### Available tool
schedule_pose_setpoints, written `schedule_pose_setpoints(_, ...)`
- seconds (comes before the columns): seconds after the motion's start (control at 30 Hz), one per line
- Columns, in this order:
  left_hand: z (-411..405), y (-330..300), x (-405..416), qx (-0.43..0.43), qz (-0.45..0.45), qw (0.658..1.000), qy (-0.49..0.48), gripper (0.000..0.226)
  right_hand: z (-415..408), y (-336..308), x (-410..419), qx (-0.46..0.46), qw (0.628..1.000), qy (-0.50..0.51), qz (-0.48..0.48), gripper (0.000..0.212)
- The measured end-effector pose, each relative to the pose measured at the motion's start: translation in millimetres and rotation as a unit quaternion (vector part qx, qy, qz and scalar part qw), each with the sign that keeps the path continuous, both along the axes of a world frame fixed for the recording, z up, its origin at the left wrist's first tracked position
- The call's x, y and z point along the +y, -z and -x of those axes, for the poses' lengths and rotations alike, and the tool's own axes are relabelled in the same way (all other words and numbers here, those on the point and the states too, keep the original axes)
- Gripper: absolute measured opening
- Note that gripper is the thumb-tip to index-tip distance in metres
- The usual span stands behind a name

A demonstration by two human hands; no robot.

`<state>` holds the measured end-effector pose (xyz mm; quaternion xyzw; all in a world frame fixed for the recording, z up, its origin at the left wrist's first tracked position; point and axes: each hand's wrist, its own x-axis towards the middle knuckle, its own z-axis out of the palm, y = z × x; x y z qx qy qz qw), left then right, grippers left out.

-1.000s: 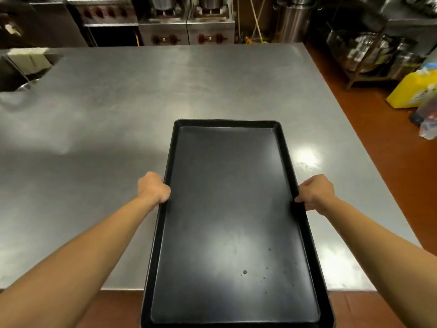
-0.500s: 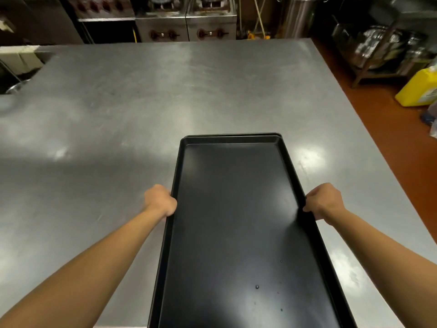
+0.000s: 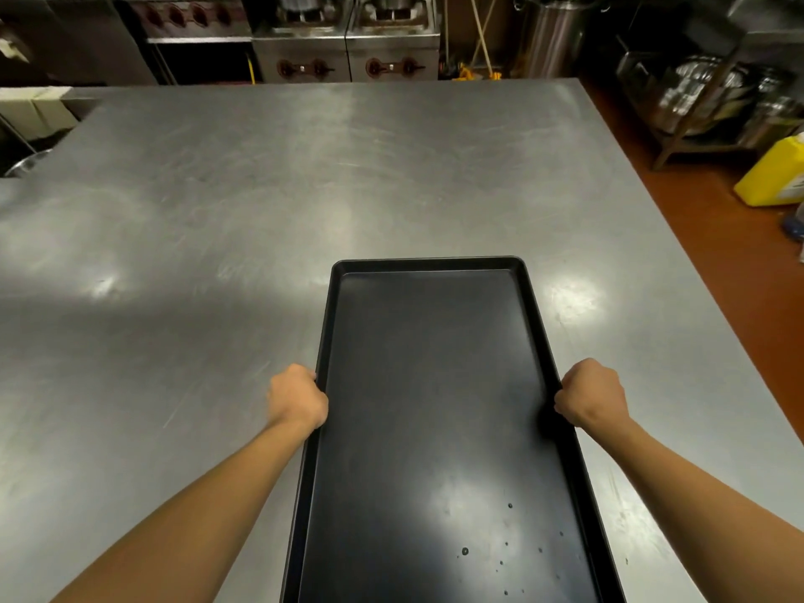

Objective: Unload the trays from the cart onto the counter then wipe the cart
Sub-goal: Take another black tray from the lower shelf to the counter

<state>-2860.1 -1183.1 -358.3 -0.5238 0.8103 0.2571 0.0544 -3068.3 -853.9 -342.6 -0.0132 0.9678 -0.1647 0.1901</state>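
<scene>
We have carried the long black rectangular metal tray point(image 3: 428, 428) farther over the brushed steel counter point(image 3: 217, 237): a second ago the counter's near edge and a strip of red floor showed beneath the tray's near end, and now steel lies under our forearms on both sides. Our view has closed in on the counter.

Tray point(image 3: 435, 406) over counter point(image 3: 217, 232), between both hands point(image 3: 297, 400).
</scene>
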Motion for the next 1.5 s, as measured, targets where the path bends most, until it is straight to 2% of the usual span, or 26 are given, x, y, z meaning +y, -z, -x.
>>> schedule_pose_setpoints(0.13,4.4,2.8,-0.3,-0.014,0.011,1.0,0.01,0.034,4.7,0.5,-5.4,0.015,0.999,-0.023,-0.031,0.029)
schedule_pose_setpoints(0.4,3.7,6.0,0.9,-0.028,0.031,0.999,0.027,0.02,2.8,4.3,-10.2,0.01,0.996,-0.037,-0.083,0.018)
schedule_pose_setpoints(0.67,-1.2,2.5,-1.3,-0.061,0.019,0.996,0.055,0.023,-2.5,3.6,-15.8,0.014,0.988,-0.086,-0.126,0.016)
schedule_pose_setpoints(0.73,-2.6,-9.6,-0.4,-0.075,-0.009,0.995,0.072,0.035,-5.1,-1.8,-15.4,-0.015,0.988,-0.104,-0.117,0.01)
schedule_pose_setpoints(0.83,-6.8,-45.6,-2.9,-0.056,-0.048,0.994,0.082,0.076,-8.0,-21.7,-16.4,-0.04,0.989,-0.127,-0.064,0.07)
schedule_pose_setpoints(0.87,-9.7,-63.2,-3.9,-0.034,-0.06,0.995,0.075,0.085,-10.7,-33.8,-18.8,-0.045,0.99,-0.129,-0.032,0.083)
schedule_pose_setpoints(0.97,-23.4,-132.5,-9.8,0.072,-0.11,0.99,0.047,0.096,-25.0,-97.4,-38.1,-0.062,0.984,-0.134,0.1,0.099)
schedule_pose_setpoints(1.03,-35.9,-198.3,-5.7,0.215,-0.127,0.968,0.011,0.094,-41.6,-164.2,-58.1,-0.072,0.951,-0.144,0.264,0.099)
schedule_pose_setpoints(1.07,-46.1,-233.5,-0.4,0.306,-0.142,0.941,-0.022,0.095,-53.6,-198.4,-67.1,-0.079,0.915,-0.149,0.368,0.101)
schedule_pose_setpoints(1.13,-82.7,-297.9,15.2,0.488,-0.172,0.853,-0.065,0.092,-88.1,-261.5,-75.7,-0.078,0.812,-0.196,0.545,0.097)
schedule_pose_setpoints(1.17,-109.2,-322.3,27.0,0.56,-0.172,0.809,-0.048,0.087,-109.6,-285.8,-75.3,-0.076,0.758,-0.222,0.609,0.091)
schedule_pose_setpoints(1.2,-139.5,-343.3,43.9,0.609,-0.15,0.778,-0.029,0.084,-132.5,-303.2,-72.9,-0.079,0.707,-0.248,0.657,0.09)
schedule_pose_setpoints(1.27,-198.9,-368.9,79.6,0.655,-0.082,0.75,-0.04,0.09,-178.5,-320.0,-70.5,-0.108,0.627,-0.299,0.711,0.1)
schedule_pose_setpoints(1.3,-228.7,-374.3,96.5,0.667,-0.048,0.741,-0.062,0.097,-200.7,-324.4,-73.8,-0.135,0.602,-0.329,0.715,0.105)
schedule_pose_setpoints(1.37,-285.8,-375.5,129.8,0.675,0.025,0.729,-0.107,0.1,-247.1,-331.4,-83.2,-0.185,0.567,-0.392,0.701,0.11)
schedule_pose_setpoints(1.43,-337.8,-369.7,164.1,0.678,0.079,0.712,-0.167,0.087,-288.1,-331.7,-90.3,-0.228,0.539,-0.443,0.679,0.111)
schedule_pose_setpoints(1.5,-386.0,-362.6,205.1,0.678,0.109,0.69,-0.229,0.087,-329.8,-325.2,-90.9,-0.292,0.505,-0.467,0.665,0.113)
